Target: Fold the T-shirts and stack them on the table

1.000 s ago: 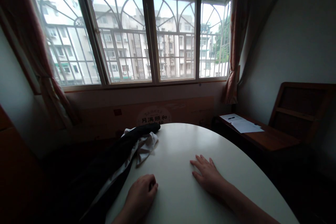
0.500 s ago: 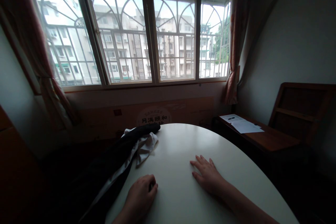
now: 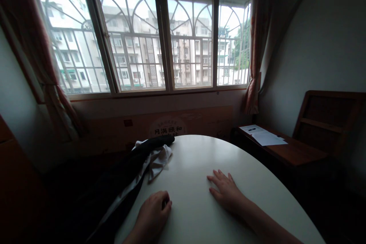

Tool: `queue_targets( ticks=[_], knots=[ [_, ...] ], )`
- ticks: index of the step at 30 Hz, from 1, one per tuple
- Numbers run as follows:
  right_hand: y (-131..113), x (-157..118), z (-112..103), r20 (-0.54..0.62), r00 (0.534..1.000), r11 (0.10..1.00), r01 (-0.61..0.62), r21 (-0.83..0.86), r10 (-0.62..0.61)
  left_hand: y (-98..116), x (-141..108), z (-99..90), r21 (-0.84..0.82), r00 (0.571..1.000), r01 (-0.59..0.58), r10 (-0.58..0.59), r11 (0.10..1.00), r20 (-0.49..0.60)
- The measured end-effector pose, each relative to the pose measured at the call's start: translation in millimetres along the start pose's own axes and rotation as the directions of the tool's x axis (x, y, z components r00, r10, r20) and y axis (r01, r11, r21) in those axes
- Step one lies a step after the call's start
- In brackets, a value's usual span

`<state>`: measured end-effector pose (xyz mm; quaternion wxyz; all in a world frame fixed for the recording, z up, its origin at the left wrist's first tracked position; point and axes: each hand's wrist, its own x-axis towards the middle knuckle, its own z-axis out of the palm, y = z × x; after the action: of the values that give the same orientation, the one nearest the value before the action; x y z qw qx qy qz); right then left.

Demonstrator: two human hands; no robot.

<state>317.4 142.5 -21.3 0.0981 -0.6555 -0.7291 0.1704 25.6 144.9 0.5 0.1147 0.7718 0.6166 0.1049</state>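
Observation:
My left hand rests on the round white table with its fingers curled in. A dark spot shows between thumb and forefinger; whether it is a small object or only shadow is hidden. To the right, my right hand lies palm down on the tabletop, fingers spread, holding nothing. Beyond my left hand, black and white cloth, perhaps clothing, drapes over the table's left edge and touches neither hand.
Sheets of paper and a small dark item lie on a low wooden bench at the right. A barred window spans the far wall between curtains. A printed carton panel stands below it.

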Motion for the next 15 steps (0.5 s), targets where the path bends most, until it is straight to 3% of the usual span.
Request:
queue_targets(
  ticks=[15],
  knots=[
    [-0.6,-0.7,-0.5,-0.005,1.000,1.000,-0.003,0.000,0.003,-1.4,1.5,1.8,-0.013,1.000,-0.012,0.012,1.000,-0.006]
  ],
)
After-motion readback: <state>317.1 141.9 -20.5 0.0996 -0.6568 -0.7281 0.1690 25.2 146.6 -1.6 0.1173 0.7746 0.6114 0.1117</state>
